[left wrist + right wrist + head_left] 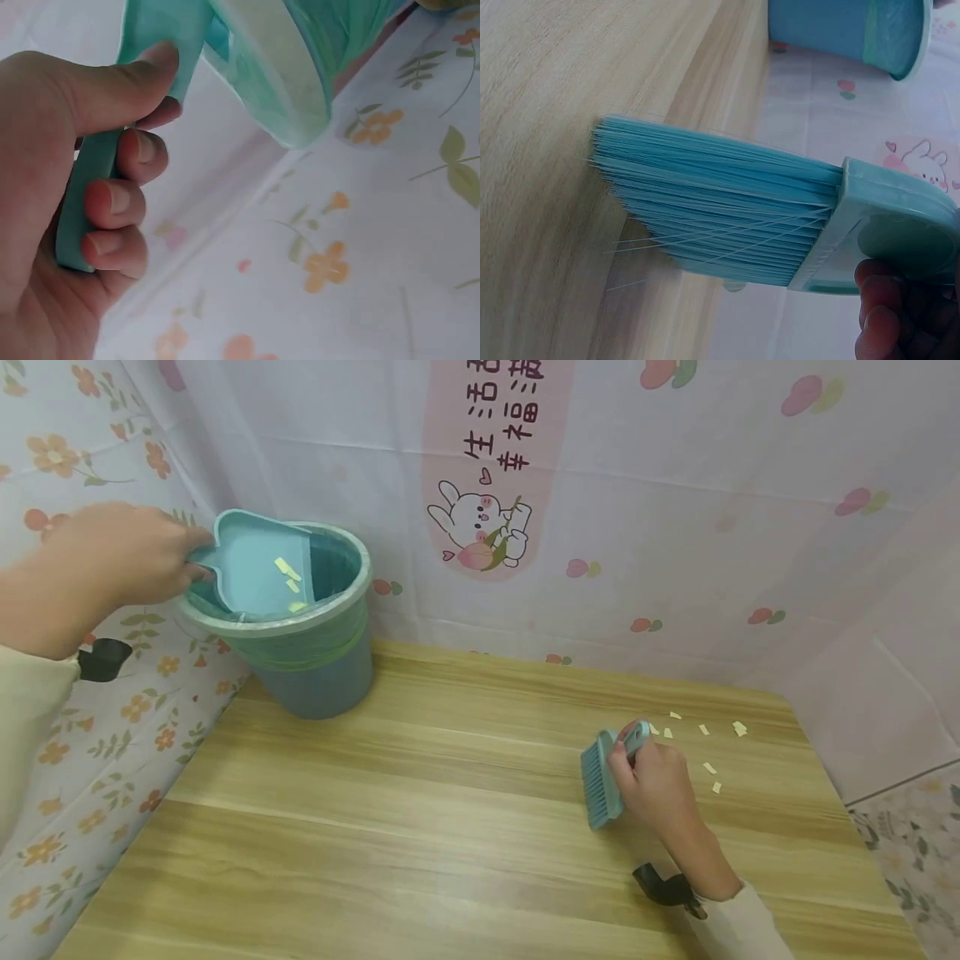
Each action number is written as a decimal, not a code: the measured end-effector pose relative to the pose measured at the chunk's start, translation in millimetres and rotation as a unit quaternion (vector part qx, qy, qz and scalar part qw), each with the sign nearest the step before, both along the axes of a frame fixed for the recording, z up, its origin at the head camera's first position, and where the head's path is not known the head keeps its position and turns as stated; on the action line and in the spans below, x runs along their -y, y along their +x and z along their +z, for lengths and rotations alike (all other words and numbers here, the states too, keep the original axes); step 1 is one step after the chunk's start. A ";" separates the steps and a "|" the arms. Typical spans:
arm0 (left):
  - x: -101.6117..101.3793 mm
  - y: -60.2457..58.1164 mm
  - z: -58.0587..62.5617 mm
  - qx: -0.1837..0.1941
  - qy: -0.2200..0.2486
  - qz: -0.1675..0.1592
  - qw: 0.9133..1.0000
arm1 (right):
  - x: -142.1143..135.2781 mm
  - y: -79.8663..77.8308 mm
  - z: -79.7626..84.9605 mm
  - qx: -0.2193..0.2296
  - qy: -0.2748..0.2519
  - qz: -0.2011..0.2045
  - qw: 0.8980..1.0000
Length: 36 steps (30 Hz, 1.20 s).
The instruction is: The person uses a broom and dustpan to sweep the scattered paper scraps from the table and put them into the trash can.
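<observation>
Your left fingers [118, 201] grip the dustpan [251, 564] by its handle [77, 221]; pan and yellow scraps [283, 567] sit over the bucket [330, 681]. Your right fingers [879, 330] grip the brush [604, 781], bristles [720, 199] to their left; paper bits [709, 768] lie rightward on the counter [375, 860].

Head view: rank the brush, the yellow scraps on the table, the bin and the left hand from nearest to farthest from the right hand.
1. Brush, gripped in the right hand.
2. Yellow scraps, on the table, at right.
3. Bin, at back left of the table.
4. Left hand, farthest left, holding the dustpan.
</observation>
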<state>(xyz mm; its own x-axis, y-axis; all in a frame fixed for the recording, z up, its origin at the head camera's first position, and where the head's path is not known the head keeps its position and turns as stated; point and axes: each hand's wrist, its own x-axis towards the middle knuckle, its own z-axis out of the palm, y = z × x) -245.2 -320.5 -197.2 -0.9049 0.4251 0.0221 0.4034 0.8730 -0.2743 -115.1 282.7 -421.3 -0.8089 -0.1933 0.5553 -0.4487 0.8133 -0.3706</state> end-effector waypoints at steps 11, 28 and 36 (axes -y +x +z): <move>-23.1 12.1 -20.1 -0.163 0.007 -0.150 0.975 | -0.4 1.2 -0.4 -0.001 -0.002 0.007 1.000; 8.5 15.3 -34.3 -0.160 0.093 -0.096 0.978 | 0.8 2.8 -0.2 0.015 -0.009 -0.003 1.000; 27.0 20.9 -30.8 -0.060 0.125 0.012 0.990 | 1.9 3.8 -0.2 0.018 -0.011 -0.011 1.000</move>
